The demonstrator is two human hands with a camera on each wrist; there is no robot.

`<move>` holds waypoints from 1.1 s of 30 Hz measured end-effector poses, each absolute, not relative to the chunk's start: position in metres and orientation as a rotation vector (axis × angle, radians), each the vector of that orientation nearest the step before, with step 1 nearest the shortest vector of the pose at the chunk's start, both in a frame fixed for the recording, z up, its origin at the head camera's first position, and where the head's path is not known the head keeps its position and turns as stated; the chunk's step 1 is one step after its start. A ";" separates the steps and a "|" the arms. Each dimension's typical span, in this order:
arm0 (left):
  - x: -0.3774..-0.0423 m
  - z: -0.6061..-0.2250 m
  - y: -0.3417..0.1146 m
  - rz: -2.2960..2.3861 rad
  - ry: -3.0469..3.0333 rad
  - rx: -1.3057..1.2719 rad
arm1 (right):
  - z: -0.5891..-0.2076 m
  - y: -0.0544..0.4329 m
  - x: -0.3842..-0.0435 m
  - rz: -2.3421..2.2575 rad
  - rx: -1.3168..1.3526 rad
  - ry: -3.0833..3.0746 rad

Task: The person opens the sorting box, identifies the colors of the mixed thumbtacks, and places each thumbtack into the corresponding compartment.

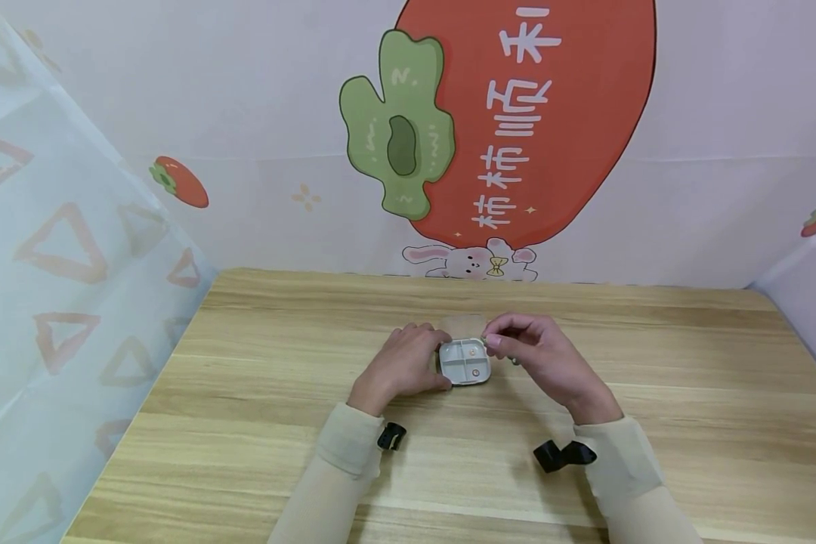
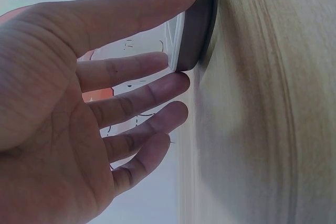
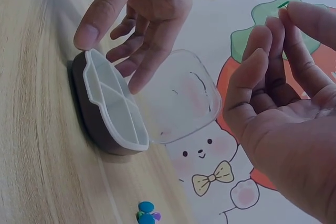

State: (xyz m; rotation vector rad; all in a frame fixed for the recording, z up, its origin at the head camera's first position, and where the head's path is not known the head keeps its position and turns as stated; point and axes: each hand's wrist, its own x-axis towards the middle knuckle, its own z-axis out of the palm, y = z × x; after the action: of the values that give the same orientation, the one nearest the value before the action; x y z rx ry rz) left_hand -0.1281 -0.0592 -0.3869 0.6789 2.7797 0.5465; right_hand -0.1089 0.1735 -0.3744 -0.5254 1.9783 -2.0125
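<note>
A small pill box (image 1: 464, 361) with a pale, four-part inside and a dark outer shell lies on the table. Its clear lid (image 3: 184, 100) is swung back, away from the person. My left hand (image 1: 406, 363) holds the box by its left side, thumb at the near corner and index finger at the far one; the other fingers are spread behind. Over the box's far right corner, my right hand (image 1: 547, 361) pinches a tiny green piece (image 3: 283, 4) between thumb and fingertips. Two small round pieces (image 1: 475, 372) sit in the two right compartments.
Small blue pieces (image 3: 146, 207) and a purple one (image 3: 156, 216) lie on the wooden table (image 1: 245, 423) by the right hand. A printed cloth (image 1: 272, 113) with a large red persimmon hangs behind the table's far edge. Black straps (image 1: 563, 455) hang at the wrists.
</note>
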 end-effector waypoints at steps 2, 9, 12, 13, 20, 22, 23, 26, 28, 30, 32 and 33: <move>-0.128 -0.386 -0.059 0.544 2.781 0.681 | -0.375 0.173 -0.109 -2.038 -0.553 1.940; -0.128 -0.385 -0.059 0.550 2.783 0.692 | -0.375 0.174 -0.108 -2.090 -0.619 1.849; -0.127 -0.385 -0.059 0.555 2.782 0.690 | -0.374 0.174 -0.107 -2.101 -0.631 1.827; -0.127 -0.385 -0.059 0.555 2.780 0.688 | -0.374 0.174 -0.108 -2.103 -0.634 1.822; -0.128 -0.384 -0.059 0.547 2.777 0.677 | -0.374 0.173 -0.108 -2.091 -0.615 1.839; -0.128 -0.385 -0.059 0.546 2.778 0.678 | -0.374 0.172 -0.108 -2.073 -0.592 1.872; -0.128 -0.384 -0.059 0.547 2.777 0.676 | -0.374 0.172 -0.108 -2.063 -0.578 1.890; -0.128 -0.385 -0.059 0.549 2.777 0.680 | -0.374 0.171 -0.108 -2.025 -0.533 1.959; -0.128 -0.385 -0.059 0.553 2.777 0.680 | -0.373 0.170 -0.108 -1.985 -0.503 2.023; -0.128 -0.385 -0.059 0.552 2.779 0.684 | -0.373 0.168 -0.108 -1.930 -0.484 2.099; -0.129 -0.386 -0.059 0.548 2.781 0.689 | -0.374 0.165 -0.109 -1.853 -0.474 2.199; -0.129 -0.386 -0.059 0.546 2.783 0.692 | -0.375 0.164 -0.109 -1.807 -0.473 2.254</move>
State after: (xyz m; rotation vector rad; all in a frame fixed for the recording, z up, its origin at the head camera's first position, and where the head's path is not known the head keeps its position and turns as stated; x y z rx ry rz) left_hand -0.1289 -0.0591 -0.3860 0.6917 2.7825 0.5460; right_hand -0.1091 0.1636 -0.3753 -0.4726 2.2538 -1.8069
